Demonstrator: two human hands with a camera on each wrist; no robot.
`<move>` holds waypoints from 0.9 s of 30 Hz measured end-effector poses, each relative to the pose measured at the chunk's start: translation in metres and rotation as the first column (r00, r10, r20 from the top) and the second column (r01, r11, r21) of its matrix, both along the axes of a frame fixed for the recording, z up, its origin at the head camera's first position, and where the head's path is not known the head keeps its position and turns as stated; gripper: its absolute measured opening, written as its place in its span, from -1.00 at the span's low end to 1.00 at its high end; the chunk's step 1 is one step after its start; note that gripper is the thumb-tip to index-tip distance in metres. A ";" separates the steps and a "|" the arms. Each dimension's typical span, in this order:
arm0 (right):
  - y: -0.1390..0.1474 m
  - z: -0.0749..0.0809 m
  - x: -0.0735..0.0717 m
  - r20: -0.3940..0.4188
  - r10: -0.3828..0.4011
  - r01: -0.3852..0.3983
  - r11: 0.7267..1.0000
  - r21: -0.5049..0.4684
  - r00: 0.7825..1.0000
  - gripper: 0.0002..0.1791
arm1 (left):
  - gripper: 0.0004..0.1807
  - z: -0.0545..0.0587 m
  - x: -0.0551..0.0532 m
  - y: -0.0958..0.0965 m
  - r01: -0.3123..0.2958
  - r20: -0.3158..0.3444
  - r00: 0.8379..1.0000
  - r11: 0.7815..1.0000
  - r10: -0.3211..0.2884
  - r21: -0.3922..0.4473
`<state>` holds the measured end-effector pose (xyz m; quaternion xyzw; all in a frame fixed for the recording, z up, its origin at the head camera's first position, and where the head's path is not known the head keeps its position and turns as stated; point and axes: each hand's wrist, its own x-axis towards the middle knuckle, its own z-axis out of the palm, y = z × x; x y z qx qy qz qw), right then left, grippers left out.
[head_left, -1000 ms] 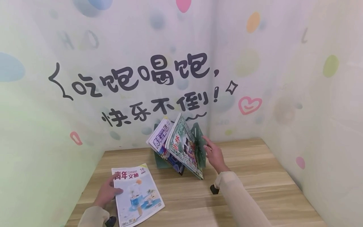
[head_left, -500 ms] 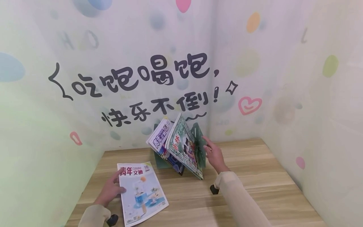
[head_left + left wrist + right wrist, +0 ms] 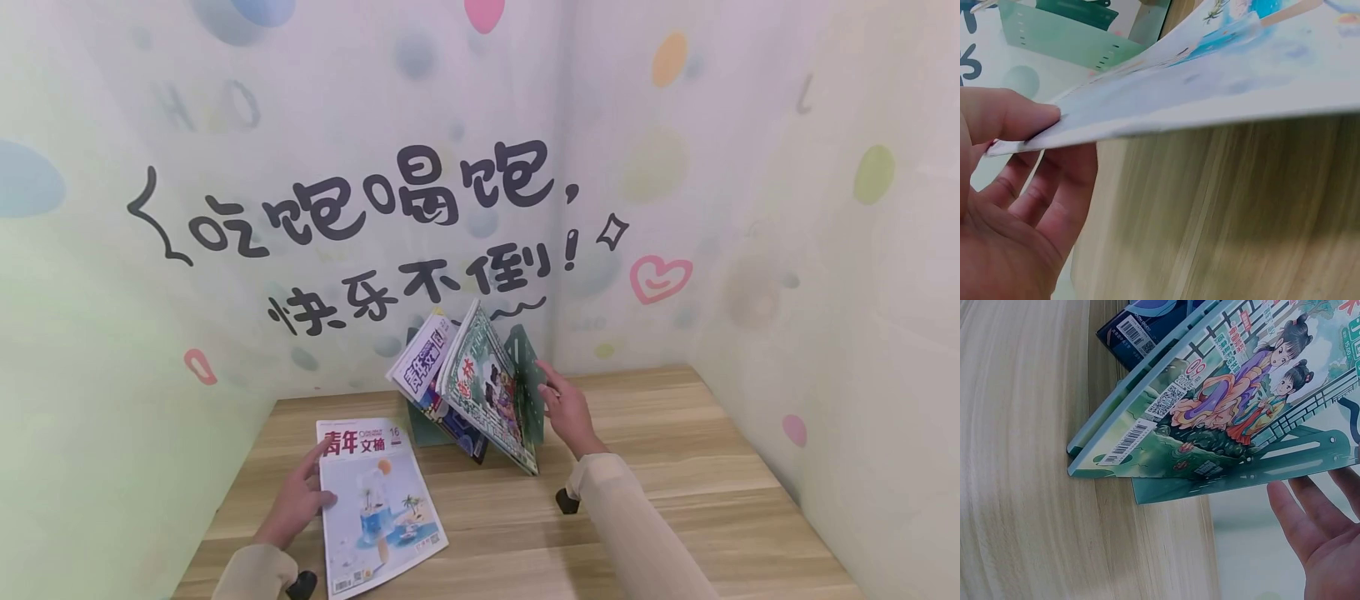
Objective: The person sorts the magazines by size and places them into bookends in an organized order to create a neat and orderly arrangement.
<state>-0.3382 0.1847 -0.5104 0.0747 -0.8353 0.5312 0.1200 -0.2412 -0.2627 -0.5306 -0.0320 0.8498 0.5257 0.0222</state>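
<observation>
My left hand (image 3: 298,500) holds a magazine (image 3: 378,508) with a popsicle cover by its left edge. In the left wrist view the thumb lies on top of the magazine (image 3: 1166,94) and the fingers are underneath, with the sheet above the wood. My right hand (image 3: 568,412) has its fingers extended against the outer side of a green metal book stand (image 3: 534,383). The right wrist view shows its fingertips at the stand's plate (image 3: 1297,464). In the stand lean a green-covered magazine (image 3: 487,387) and a purple-blue magazine (image 3: 431,375), both tilted.
The wooden table (image 3: 637,533) meets a pale printed wall (image 3: 360,100) with large dark lettering behind the stand. Side walls (image 3: 862,317) close in on the left and right. Black devices (image 3: 567,500) sit at both wrists.
My left hand and the popsicle-cover magazine have shifted slightly to the right; in the last half second, the magazine's top edge has moved up in the view. The right hand and stand look unchanged.
</observation>
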 end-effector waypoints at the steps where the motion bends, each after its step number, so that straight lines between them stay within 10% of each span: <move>1: 0.000 0.000 0.000 -0.001 -0.001 0.001 1.000 0.001 1.000 -0.51 | 0.00 0.001 0.000 0.001 0.000 -0.005 1.000 1.000 0.000 0.010; 27: 0.000 0.000 0.000 0.017 -0.005 0.005 1.000 -0.001 1.000 -0.50 | -0.14 0.025 0.007 0.010 -0.040 -0.099 0.994 0.999 0.044 0.034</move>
